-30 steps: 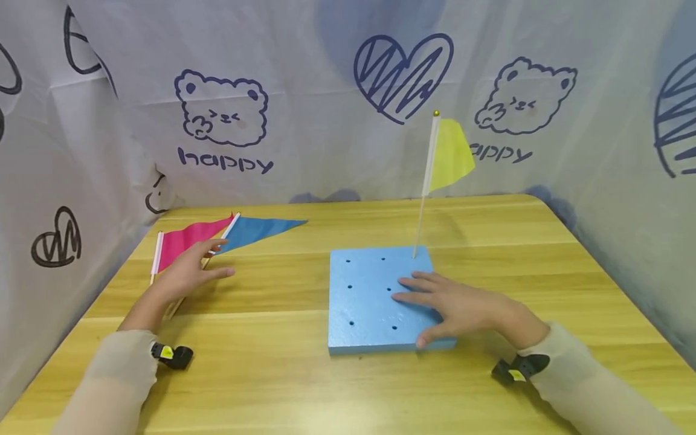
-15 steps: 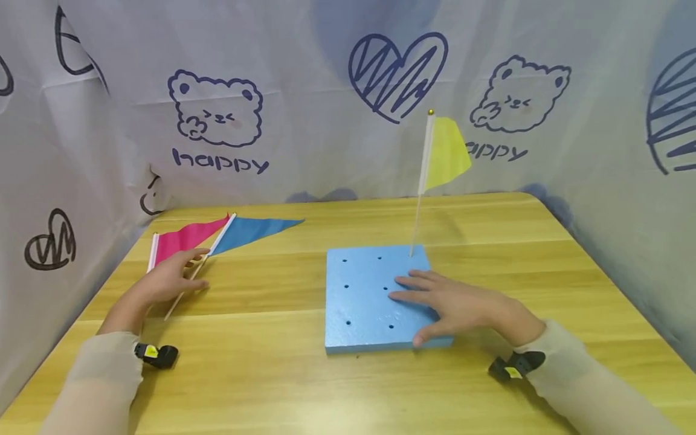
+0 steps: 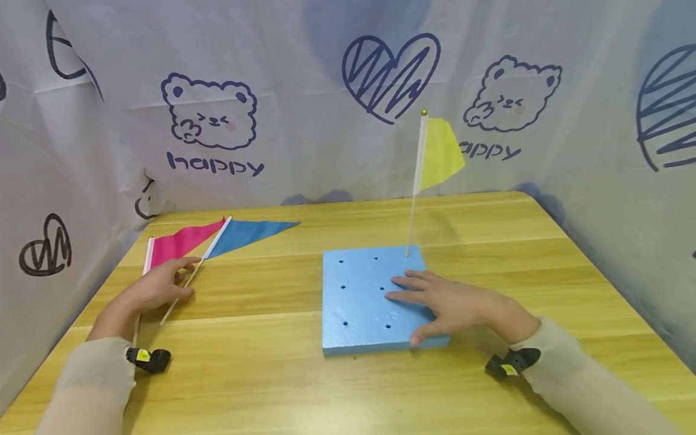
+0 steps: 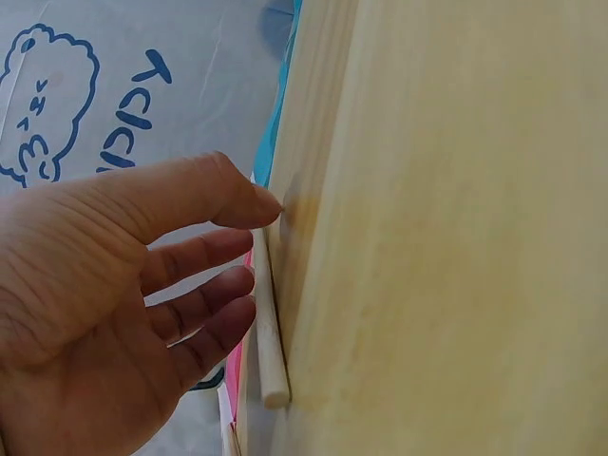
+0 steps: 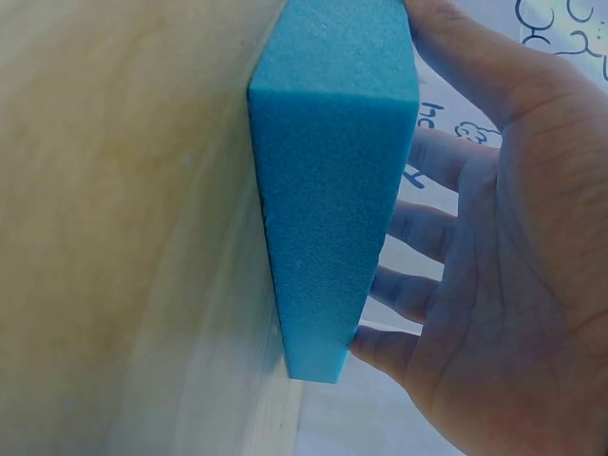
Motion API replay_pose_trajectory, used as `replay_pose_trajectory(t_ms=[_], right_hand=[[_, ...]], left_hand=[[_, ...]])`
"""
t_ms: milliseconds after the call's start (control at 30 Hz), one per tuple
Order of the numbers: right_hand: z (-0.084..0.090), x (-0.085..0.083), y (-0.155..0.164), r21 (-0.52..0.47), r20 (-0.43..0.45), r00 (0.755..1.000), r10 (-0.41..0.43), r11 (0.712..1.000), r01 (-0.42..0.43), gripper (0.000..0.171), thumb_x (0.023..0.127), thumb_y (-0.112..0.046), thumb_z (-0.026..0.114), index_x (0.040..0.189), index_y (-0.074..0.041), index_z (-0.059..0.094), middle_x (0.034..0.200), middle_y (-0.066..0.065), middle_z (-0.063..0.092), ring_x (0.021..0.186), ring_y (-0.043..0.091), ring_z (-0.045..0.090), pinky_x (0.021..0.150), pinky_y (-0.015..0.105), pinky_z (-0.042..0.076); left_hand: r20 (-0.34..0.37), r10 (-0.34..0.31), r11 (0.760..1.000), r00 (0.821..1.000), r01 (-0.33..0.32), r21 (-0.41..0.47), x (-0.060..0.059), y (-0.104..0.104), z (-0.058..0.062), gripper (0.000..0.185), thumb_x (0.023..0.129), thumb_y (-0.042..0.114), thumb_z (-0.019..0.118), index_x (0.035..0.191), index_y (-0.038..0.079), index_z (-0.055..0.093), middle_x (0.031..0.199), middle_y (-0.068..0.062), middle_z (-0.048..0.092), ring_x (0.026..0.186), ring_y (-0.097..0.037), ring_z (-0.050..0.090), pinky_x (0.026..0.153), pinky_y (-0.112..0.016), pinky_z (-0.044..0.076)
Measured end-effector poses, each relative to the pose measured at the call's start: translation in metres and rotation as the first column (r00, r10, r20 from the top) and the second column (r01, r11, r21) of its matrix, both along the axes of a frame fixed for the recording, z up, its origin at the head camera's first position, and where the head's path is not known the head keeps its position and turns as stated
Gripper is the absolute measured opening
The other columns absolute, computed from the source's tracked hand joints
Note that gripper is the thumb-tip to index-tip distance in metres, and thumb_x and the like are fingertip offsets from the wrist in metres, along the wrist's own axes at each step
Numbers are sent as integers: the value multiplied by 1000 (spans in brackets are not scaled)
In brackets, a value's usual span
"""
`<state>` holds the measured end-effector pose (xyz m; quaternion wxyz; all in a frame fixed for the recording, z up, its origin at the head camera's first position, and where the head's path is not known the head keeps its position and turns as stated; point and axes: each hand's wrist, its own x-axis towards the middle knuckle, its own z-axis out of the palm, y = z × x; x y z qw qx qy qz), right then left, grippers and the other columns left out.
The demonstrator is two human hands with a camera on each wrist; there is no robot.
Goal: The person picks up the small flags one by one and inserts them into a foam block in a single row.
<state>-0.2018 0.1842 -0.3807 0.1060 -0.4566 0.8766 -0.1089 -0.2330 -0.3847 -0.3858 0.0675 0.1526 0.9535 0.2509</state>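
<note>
At the left of the table, my left hand (image 3: 154,287) is lowered over the stick of a blue triangular flag (image 3: 247,232). In the left wrist view its thumb and loosely bent fingers are close about the wooden stick (image 4: 269,342); I cannot tell whether they touch it, but no firm pinch shows. A pink triangular flag (image 3: 176,243) lies beside the blue one, its stick partly hidden by that hand. My right hand (image 3: 457,305) rests with spread fingers on a light blue foam block (image 3: 361,308) with several holes. A yellow flag (image 3: 439,154) stands upright in the block's far right corner.
The wooden table (image 3: 261,374) carries the block near its middle and the loose flags at the left. White printed cloth (image 3: 304,121) rises behind the table and along both sides.
My left hand has moved left and down, off the blue flag's cloth to its stick. The right hand remains on the foam block, and the view has shifted slightly.
</note>
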Motion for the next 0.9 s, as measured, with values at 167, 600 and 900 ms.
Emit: replay_pose_trajectory(t_ms=[167,600,900], right_hand=[[2,0,-1,1,-4,1000,5,1000,-5,88,82,-68,61,152,-22,37,159,10,24,145,39,15,113,59,19],[1,1,1,3,-9,1000,4,1000,-4,88,82,-69,61,153,-23,36,159,9,24,145,39,15,113,59,19],[1,0,1,7,-10,1000,2,1000,-2,88,82,-69,61,153,-23,36,159,9,24,145,39,15,113,59,19]], left_hand=[[9,5,1000,1000,-5,10,0,-1,-1,63,82,2,71,137,-12,43,113,-24,56,84,-25,49,68,-31,42],[-1,11,998,1000,-11,-66,1,0,0,54,76,1,68,125,-16,53,99,-14,60,82,-21,53,66,-29,45],[25,20,997,999,-18,-80,1,2,1,56,73,1,70,125,-13,55,95,-12,61,81,-21,53,68,-32,46]])
